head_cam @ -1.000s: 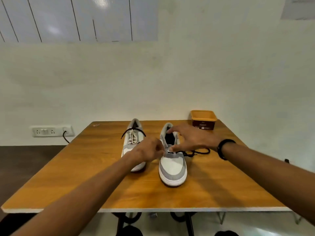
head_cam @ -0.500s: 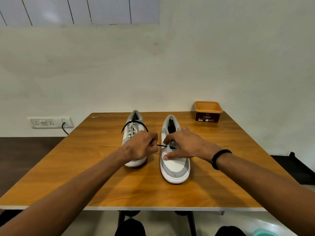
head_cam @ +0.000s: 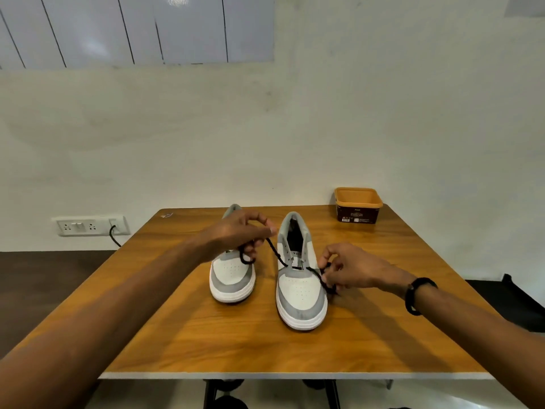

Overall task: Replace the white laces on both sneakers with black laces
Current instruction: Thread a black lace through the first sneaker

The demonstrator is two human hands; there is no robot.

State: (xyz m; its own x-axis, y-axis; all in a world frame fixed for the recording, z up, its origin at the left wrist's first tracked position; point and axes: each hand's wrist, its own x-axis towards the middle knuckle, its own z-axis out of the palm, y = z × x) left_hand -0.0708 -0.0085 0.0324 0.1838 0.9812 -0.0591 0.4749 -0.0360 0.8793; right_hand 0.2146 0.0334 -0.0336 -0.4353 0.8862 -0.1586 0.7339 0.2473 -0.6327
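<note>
Holding one black lace [head_cam: 275, 251] at both ends, you are pinching its left end with your left hand [head_cam: 239, 234], fingers curled round it above the left sneaker [head_cam: 232, 276]. Your right hand [head_cam: 351, 268] is pinching the other end just beside the right sneaker [head_cam: 300, 293], whose lowest eyelets the lace is crossing between your fingertips. Both sneakers are sitting on the table [head_cam: 265, 346], an orange tub [head_cam: 358, 205] well beyond your right fingers.

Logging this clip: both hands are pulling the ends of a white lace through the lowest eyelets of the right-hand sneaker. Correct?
Not quite: the lace is black, not white. In the head view the left hand and right hand each pinch an end of the black lace, which runs across the lowest eyelets of the right-hand sneaker.
</note>
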